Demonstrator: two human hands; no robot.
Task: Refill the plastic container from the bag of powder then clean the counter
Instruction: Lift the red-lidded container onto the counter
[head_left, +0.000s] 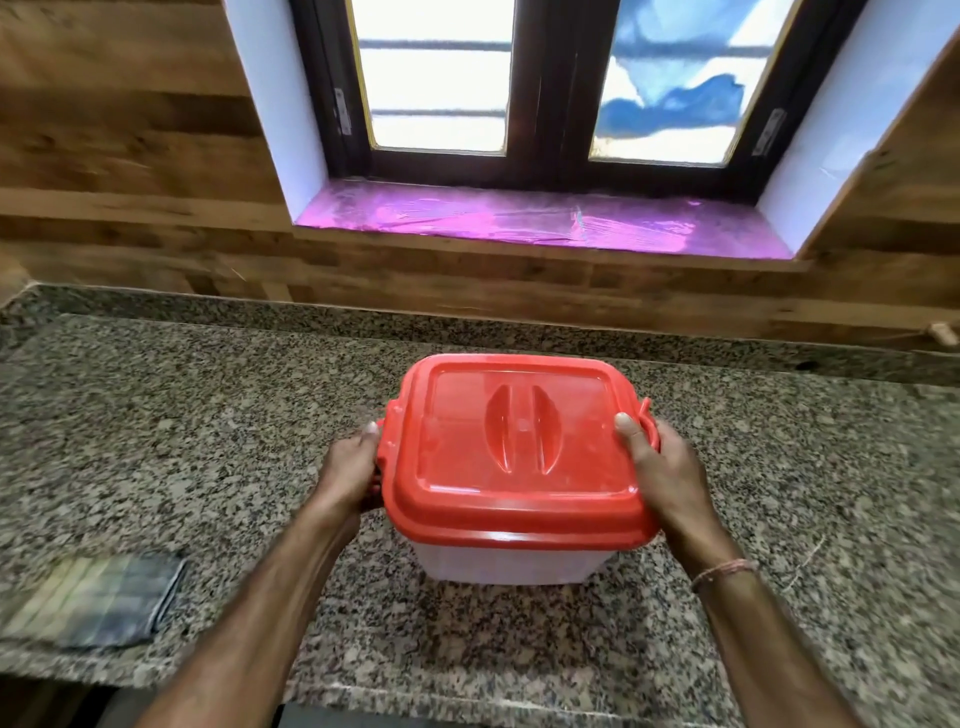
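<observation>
Hands grip one plastic container (506, 558) from both sides: left hand (348, 475) on its left edge, right hand (657, 467) with thumb over the single red lid (511, 441). It seems to rest on the granite counter (182, 415). One folded checked cloth (91, 600) lies well left.

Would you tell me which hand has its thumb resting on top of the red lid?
The right hand; its thumb lies on the red lid, while the left hand grips the side.

Both hands, left hand (347, 470) and right hand (661, 467), grip the red-lidded plastic container (511, 457) on the counter (156, 415).
</observation>
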